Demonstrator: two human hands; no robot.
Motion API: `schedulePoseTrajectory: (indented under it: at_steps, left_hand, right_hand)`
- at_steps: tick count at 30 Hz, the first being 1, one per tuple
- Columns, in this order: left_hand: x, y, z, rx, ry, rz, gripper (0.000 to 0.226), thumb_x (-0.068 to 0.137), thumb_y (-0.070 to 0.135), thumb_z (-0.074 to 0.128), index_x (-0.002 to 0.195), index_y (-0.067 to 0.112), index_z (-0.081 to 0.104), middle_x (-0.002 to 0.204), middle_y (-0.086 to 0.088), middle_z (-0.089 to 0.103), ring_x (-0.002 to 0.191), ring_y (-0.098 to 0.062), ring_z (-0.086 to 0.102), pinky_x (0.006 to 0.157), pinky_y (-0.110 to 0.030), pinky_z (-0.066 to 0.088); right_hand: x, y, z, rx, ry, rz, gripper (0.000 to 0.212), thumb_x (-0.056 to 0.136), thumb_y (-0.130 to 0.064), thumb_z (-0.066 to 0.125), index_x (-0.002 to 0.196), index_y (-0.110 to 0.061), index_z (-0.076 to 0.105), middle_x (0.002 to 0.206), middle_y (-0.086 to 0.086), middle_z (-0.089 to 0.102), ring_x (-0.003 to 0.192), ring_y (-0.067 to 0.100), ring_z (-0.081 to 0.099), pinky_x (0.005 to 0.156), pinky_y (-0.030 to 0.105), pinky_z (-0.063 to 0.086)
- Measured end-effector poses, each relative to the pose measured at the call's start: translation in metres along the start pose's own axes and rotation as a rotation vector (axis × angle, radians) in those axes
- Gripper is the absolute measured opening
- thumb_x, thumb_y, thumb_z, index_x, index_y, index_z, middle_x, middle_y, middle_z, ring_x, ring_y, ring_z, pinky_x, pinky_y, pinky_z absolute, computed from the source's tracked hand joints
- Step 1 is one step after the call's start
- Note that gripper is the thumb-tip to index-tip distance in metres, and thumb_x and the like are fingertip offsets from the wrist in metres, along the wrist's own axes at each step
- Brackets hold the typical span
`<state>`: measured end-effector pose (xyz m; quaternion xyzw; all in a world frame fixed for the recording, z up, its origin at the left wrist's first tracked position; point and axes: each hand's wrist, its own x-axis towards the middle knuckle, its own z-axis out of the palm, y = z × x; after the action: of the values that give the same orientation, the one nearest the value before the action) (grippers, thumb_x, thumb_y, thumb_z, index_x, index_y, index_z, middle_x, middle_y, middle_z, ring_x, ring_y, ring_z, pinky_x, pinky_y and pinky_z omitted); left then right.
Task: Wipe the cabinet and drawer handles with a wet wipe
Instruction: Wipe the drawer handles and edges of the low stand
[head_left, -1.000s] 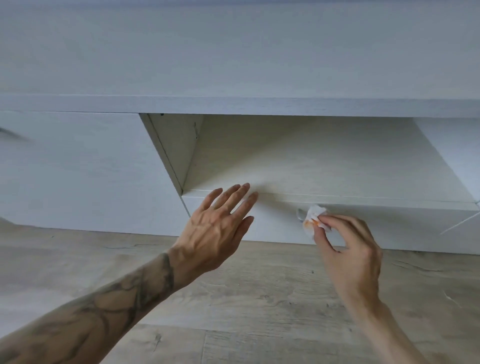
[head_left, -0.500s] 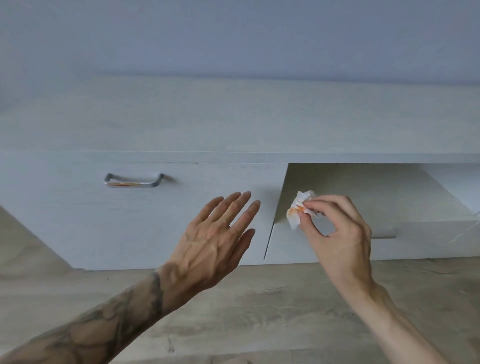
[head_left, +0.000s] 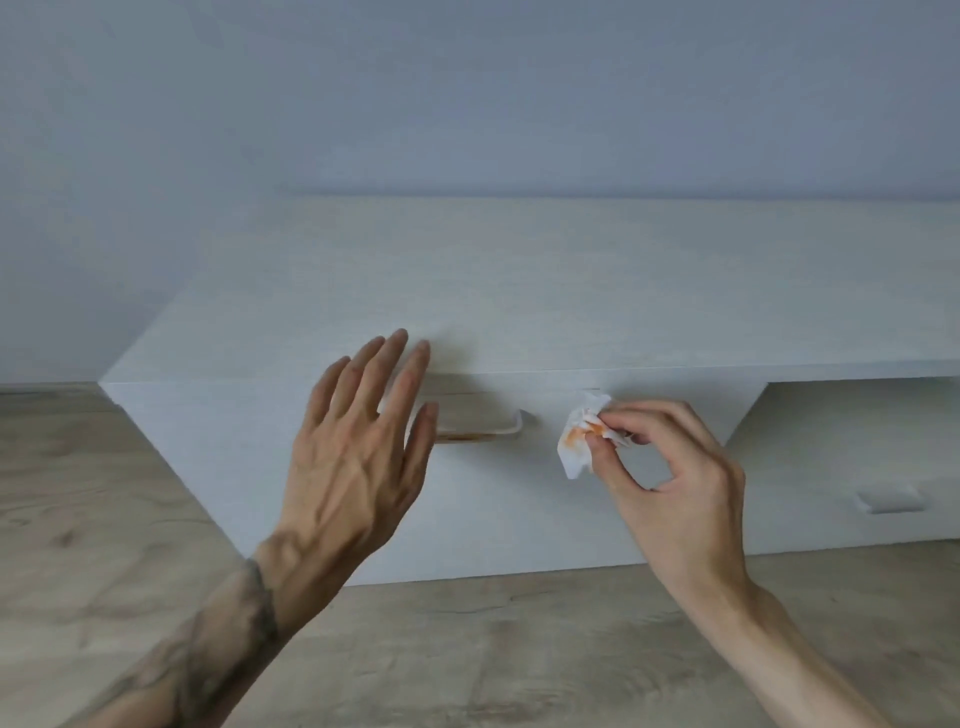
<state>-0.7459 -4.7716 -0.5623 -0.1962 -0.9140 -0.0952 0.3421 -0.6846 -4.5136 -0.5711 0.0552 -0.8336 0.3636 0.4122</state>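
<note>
A low white cabinet (head_left: 519, 291) stands on the floor against the wall. Its left drawer front carries a metal handle (head_left: 483, 431) with an orange smear along the bar. My left hand (head_left: 358, 447) is raised flat with fingers apart, covering the handle's left end. My right hand (head_left: 670, 473) pinches a crumpled white wet wipe (head_left: 579, 441), stained orange, just right of that handle and apart from it. A second handle (head_left: 888, 501) sits on the lower drawer at the right.
A wood-look floor (head_left: 493, 639) runs in front of the cabinet. An open shelf recess (head_left: 852, 415) lies right of the left drawer. A plain grey-blue wall (head_left: 467, 93) rises behind.
The view has swung left and upward. My right hand has carried the wipe from the lower right drawer handle over to the left drawer's handle; my left hand now covers that handle's left end.
</note>
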Motion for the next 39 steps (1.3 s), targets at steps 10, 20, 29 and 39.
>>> schedulePoseTrajectory:
  at_steps: [10,20,29,39]
  left_hand:
    - [-0.009,-0.064,0.025,0.161,0.164,-0.068,0.042,0.113,0.025,0.040,0.147,0.004,0.054,0.149,-0.014,0.056,0.139,-0.036,0.051,0.121,-0.049,0.033]
    - [-0.011,-0.064,0.024,0.120,0.170,-0.054,0.043,0.111,0.023,0.044,0.147,0.002,0.054,0.150,-0.015,0.055,0.140,-0.036,0.050,0.121,-0.050,0.032]
    - [-0.009,-0.076,0.054,0.122,0.355,-0.022,0.042,0.110,0.026,0.042,0.141,0.003,0.058,0.143,-0.012,0.060,0.132,-0.035,0.053,0.116,-0.049,0.032]
    - [-0.001,-0.091,0.075,0.179,0.507,0.061,0.044,0.108,0.032,0.041,0.137,0.005,0.060,0.134,-0.013,0.064,0.125,-0.032,0.050,0.112,-0.043,0.026]
  right_hand:
    - [-0.011,-0.003,0.069,0.184,-0.003,-0.099,0.011,0.089,0.000,0.080,0.097,-0.004,0.075,0.096,0.001,0.072,0.093,0.014,0.067,0.087,0.025,0.052]
    - [-0.014,0.013,0.082,0.028,-0.066,-0.291,0.015,0.087,-0.003,0.080,0.102,-0.006,0.082,0.108,0.004,0.076,0.099,0.020,0.071,0.084,0.047,0.054]
    - [-0.006,0.016,0.089,-0.041,-0.017,-0.378,0.008,0.087,-0.012,0.087,0.094,-0.011,0.084,0.095,-0.002,0.077,0.097,0.015,0.070,0.084,0.050,0.049]
    - [-0.006,0.018,0.086,-0.099,-0.043,-0.353,0.012,0.085,-0.009,0.086,0.096,-0.013,0.083,0.096,-0.005,0.076,0.096,0.016,0.070,0.088,0.044,0.045]
